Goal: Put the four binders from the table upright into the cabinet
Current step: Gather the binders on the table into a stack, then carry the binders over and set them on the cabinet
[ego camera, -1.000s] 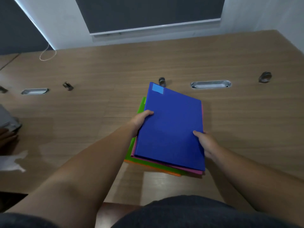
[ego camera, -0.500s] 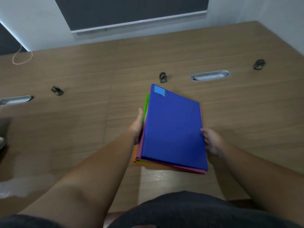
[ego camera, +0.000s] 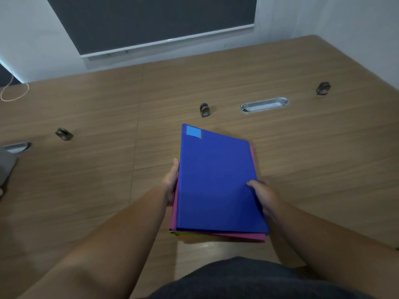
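Note:
A stack of binders lies flat near the front of the wooden table (ego camera: 302,158). The blue binder (ego camera: 216,182) with a light blue label is on top. Under it shows the pink binder (ego camera: 218,235), and thin green and orange edges (ego camera: 173,233) peek out at the lower left corner. My left hand (ego camera: 171,182) presses against the stack's left side. My right hand (ego camera: 262,194) grips the right side, thumb on the blue cover. No cabinet is in view.
Two oval metal cable slots (ego camera: 264,104) (ego camera: 17,147) and three small metal fittings (ego camera: 204,110) (ego camera: 63,133) (ego camera: 323,88) are set in the tabletop. A grey object (ego camera: 6,167) sits at the left edge. A dark blind (ego camera: 151,20) covers the wall behind.
The binders, fanned out before, have been squared into a neater stack between my hands. My right thumb has come onto the blue cover. The view has shifted to the right.

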A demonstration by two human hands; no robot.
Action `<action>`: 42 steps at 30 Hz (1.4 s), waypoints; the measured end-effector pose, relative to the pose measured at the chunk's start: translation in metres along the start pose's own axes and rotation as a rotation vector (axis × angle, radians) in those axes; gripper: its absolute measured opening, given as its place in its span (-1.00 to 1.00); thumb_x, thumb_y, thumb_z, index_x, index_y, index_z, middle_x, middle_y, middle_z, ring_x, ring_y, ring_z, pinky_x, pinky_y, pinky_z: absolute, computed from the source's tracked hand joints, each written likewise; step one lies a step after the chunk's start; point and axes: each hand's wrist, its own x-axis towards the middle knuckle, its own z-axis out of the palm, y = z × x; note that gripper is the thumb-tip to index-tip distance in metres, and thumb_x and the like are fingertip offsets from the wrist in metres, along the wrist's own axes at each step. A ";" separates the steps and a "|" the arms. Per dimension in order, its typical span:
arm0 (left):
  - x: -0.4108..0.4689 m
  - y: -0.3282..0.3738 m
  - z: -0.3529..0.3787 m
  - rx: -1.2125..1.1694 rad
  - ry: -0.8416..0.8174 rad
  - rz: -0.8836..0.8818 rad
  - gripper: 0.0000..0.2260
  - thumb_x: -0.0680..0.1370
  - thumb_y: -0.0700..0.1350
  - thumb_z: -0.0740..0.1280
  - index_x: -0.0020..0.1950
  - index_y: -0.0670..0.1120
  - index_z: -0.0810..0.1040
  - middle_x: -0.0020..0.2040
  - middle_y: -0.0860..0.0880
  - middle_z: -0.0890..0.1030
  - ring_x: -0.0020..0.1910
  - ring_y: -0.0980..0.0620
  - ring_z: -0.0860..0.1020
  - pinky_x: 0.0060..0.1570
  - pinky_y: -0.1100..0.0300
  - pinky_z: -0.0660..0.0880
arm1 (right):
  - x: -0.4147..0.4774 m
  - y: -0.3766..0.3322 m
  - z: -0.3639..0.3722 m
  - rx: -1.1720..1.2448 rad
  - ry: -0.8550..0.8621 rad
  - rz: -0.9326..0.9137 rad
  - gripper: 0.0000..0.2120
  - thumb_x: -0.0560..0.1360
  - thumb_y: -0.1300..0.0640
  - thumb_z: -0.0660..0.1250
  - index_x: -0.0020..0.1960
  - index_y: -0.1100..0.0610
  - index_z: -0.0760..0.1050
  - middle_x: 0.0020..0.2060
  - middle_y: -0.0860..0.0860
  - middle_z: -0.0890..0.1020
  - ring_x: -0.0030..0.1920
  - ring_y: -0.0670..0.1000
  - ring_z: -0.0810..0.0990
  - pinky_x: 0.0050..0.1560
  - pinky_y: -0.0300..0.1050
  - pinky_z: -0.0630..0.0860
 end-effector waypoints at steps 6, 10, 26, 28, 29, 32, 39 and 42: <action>0.009 -0.004 -0.003 0.166 0.141 -0.074 -0.18 0.23 0.59 0.23 -0.08 -0.14 0.71 -0.11 -0.16 0.74 -0.12 -0.15 0.72 -0.08 -0.05 0.65 | 0.004 -0.008 -0.004 0.078 -0.005 0.117 -0.73 0.41 0.10 0.31 0.04 0.22 0.57 0.02 0.19 0.67 -0.12 0.16 0.64 -0.27 -0.14 0.49; 0.008 -0.003 -0.008 0.094 0.065 -0.116 -0.17 0.14 0.57 0.32 -0.03 -0.13 0.70 -0.07 -0.16 0.73 -0.10 -0.15 0.72 -0.06 -0.06 0.64 | 0.010 -0.012 -0.004 0.086 -0.056 0.156 -0.66 0.46 0.07 0.28 0.15 0.24 0.55 0.10 0.19 0.64 -0.02 0.17 0.62 -0.18 -0.12 0.51; 0.023 0.035 0.081 0.189 -0.219 0.048 -0.32 0.35 0.50 0.27 0.09 -0.03 0.70 -0.10 -0.08 0.73 -0.20 -0.09 0.71 -0.27 0.05 0.62 | -0.026 -0.060 -0.072 0.248 -0.002 0.064 -0.71 0.54 0.00 0.27 0.15 0.16 0.54 -0.03 0.07 0.66 -0.12 0.04 0.62 -0.27 -0.11 0.46; 0.022 0.042 0.115 0.254 -0.286 0.030 -0.40 0.36 0.49 0.28 -0.09 -0.03 0.69 -0.25 -0.04 0.70 -0.34 -0.05 0.68 -0.39 0.12 0.57 | -0.041 -0.070 -0.098 0.282 0.076 0.040 -0.76 0.54 0.01 0.28 0.07 0.16 0.55 -0.09 0.06 0.65 -0.17 0.04 0.62 -0.28 -0.12 0.46; 0.021 0.044 0.134 0.279 -0.328 0.028 -0.40 0.37 0.50 0.26 -0.18 -0.03 0.68 -0.31 -0.02 0.69 -0.40 -0.03 0.66 -0.44 0.15 0.55 | -0.050 -0.074 -0.112 0.297 0.116 0.024 -0.78 0.53 0.02 0.29 0.02 0.15 0.56 -0.11 0.06 0.66 -0.19 0.04 0.62 -0.29 -0.13 0.47; 0.012 0.044 0.196 0.328 -0.495 0.010 -0.37 0.40 0.51 0.19 -0.20 -0.03 0.70 -0.34 -0.03 0.68 -0.43 -0.03 0.64 -0.46 0.18 0.54 | -0.080 -0.084 -0.161 0.349 0.241 -0.024 -0.82 0.51 0.02 0.32 -0.07 0.14 0.56 -0.18 0.05 0.66 -0.24 0.04 0.63 -0.35 -0.16 0.47; -0.031 0.005 0.337 0.449 -0.743 -0.094 -0.44 0.38 0.47 0.30 -0.23 -0.04 0.62 -0.37 0.03 0.62 -0.45 0.01 0.58 -0.45 0.18 0.49 | -0.174 -0.083 -0.274 0.425 0.566 -0.173 -0.82 0.48 0.04 0.38 -0.01 0.14 0.56 -0.17 0.05 0.68 -0.22 0.07 0.65 -0.38 -0.18 0.49; -0.055 -0.028 0.392 0.533 -0.855 -0.137 -0.41 0.34 0.49 0.31 -0.16 -0.04 0.60 -0.29 0.01 0.63 -0.35 -0.01 0.63 -0.38 0.13 0.52 | -0.221 -0.068 -0.320 0.463 0.698 -0.188 -0.82 0.46 0.07 0.40 -0.04 0.17 0.57 -0.20 0.07 0.69 -0.27 0.07 0.66 -0.40 -0.19 0.49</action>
